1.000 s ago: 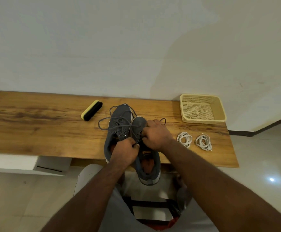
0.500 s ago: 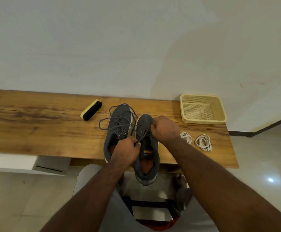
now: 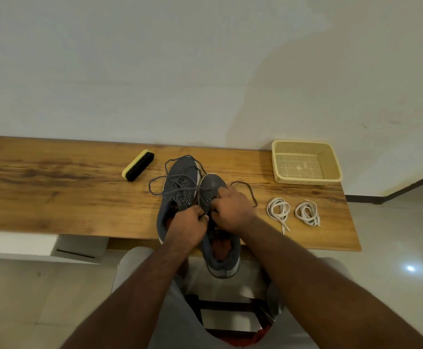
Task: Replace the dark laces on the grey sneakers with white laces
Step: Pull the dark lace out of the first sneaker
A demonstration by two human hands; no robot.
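Note:
Two grey sneakers stand side by side on the wooden table [image 3: 54, 197]. The left sneaker [image 3: 177, 182] has loose dark laces spilling over it. The right sneaker [image 3: 220, 248] hangs with its heel past the table's front edge. My left hand [image 3: 189, 227] pinches the dark lace at that shoe's eyelets. My right hand [image 3: 233, 207] grips the dark lace [image 3: 249, 191] over the shoe's tongue, and a loop of it trails to the right. Two coiled white laces [image 3: 278, 211] [image 3: 307, 214] lie on the table right of the shoes.
A yellow-backed black shoe brush [image 3: 138, 165] lies left of the shoes. A cream mesh basket [image 3: 306, 162] sits at the table's back right corner against the wall. My knees and a chair show below the table edge.
My right hand pulled up and right with the dark lace, then came back down onto the right sneaker. A loop of lace now lies to the right. The left hand stayed put.

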